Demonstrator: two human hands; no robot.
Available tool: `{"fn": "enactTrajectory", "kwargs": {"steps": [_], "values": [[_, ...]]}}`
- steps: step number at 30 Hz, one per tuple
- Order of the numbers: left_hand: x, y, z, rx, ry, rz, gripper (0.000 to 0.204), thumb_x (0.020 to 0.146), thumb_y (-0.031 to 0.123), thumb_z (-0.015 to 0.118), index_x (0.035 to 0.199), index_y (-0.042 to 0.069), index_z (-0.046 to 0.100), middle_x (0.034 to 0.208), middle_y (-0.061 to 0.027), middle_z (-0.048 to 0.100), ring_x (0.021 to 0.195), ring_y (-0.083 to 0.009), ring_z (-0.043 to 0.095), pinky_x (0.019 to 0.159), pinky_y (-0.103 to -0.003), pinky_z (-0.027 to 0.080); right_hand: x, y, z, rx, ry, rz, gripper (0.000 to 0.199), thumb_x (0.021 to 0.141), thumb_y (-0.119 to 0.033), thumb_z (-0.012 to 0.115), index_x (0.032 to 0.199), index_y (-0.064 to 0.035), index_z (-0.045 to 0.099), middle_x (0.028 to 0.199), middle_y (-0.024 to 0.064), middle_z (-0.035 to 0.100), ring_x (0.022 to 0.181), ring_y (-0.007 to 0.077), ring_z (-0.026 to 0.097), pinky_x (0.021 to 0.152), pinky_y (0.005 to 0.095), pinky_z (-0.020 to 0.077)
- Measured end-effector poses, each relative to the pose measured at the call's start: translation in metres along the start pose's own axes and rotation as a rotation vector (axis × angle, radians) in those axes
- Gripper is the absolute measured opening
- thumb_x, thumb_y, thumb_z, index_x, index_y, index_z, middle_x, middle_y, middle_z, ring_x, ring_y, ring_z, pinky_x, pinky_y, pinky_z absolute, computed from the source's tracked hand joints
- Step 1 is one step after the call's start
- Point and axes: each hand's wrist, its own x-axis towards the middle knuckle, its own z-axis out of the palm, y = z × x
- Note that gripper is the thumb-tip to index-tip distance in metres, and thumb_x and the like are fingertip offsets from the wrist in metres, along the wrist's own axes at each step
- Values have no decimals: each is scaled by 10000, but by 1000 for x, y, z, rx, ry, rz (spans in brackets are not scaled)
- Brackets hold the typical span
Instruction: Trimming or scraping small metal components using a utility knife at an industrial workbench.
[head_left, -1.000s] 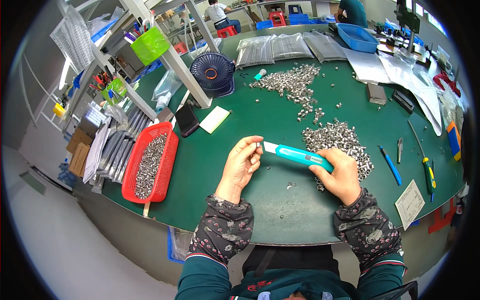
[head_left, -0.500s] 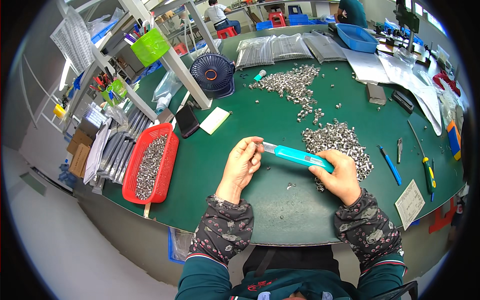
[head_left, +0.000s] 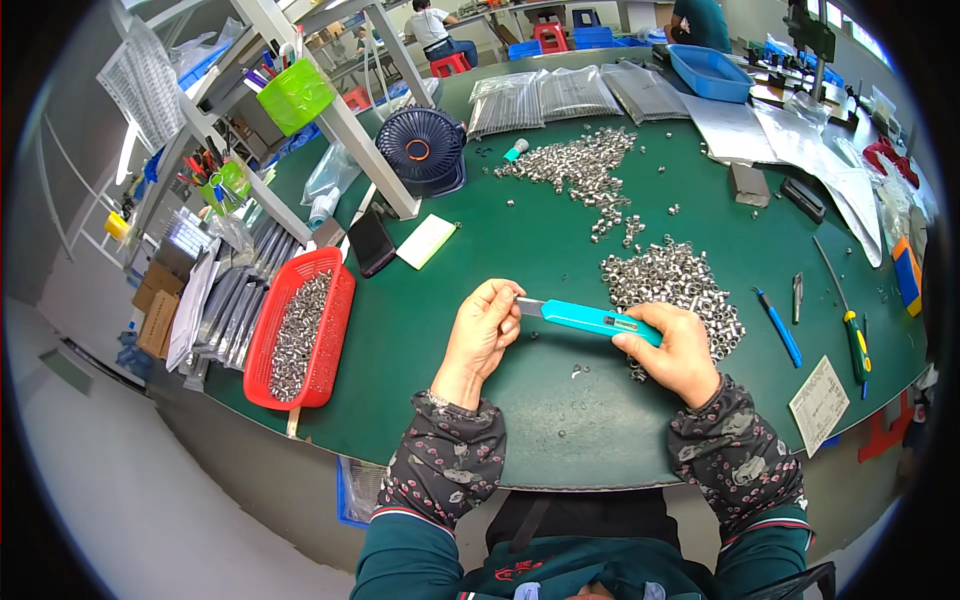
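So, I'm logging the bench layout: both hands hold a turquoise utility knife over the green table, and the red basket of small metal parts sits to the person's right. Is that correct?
Not quite. The red basket of small metal parts sits to the person's left, as the head view shows. The rest holds: the left hand and right hand hold the turquoise utility knife over the green table.

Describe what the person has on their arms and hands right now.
Both hands, the left hand and right hand, are bare, with no gloves. Each forearm wears a dark floral-patterned sleeve cover with gathered cuffs, over a teal jacket.
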Motion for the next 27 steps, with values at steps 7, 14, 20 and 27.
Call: {"fn": "enactTrajectory", "kwargs": {"steps": [7, 14, 20, 27], "values": [[-2, 0, 3, 13, 103, -121, 260, 888, 278, 453, 776, 49, 507, 617, -10, 454, 436, -38, 325, 327, -149, 212, -2, -9, -1, -212, 142, -180, 253, 670, -226, 673, 838, -55, 592, 662, 82, 516, 556, 250, 532, 496, 339, 414], [-4, 6, 2, -75, 116, -193, 312, 885, 321, 449, 755, 40, 482, 607, -4, 440, 428, -39, 335, 319, -150, 219, 0, -9, -2, -345, 228, -161, 250, 648, -175, 688, 845, -68, 577, 660, 70, 480, 575, 239, 525, 495, 338, 407], [-2, 5, 2, -151, 109, -159, 267, 894, 269, 443, 826, 22, 515, 674, -27, 466, 466, -44, 352, 338, -153, 240, 1, -9, -3, -298, 233, -161, 254, 645, -180, 689, 847, -71, 581, 659, 66, 479, 566, 237, 520, 488, 338, 404], [-2, 4, 1, -161, 86, -131, 234, 908, 213, 408, 917, 6, 519, 740, -33, 470, 497, -48, 346, 353, -145, 256, -1, -8, -2, -256, 202, -132, 250, 649, -197, 691, 841, -75, 587, 657, 65, 485, 553, 234, 525, 478, 338, 405]]}}
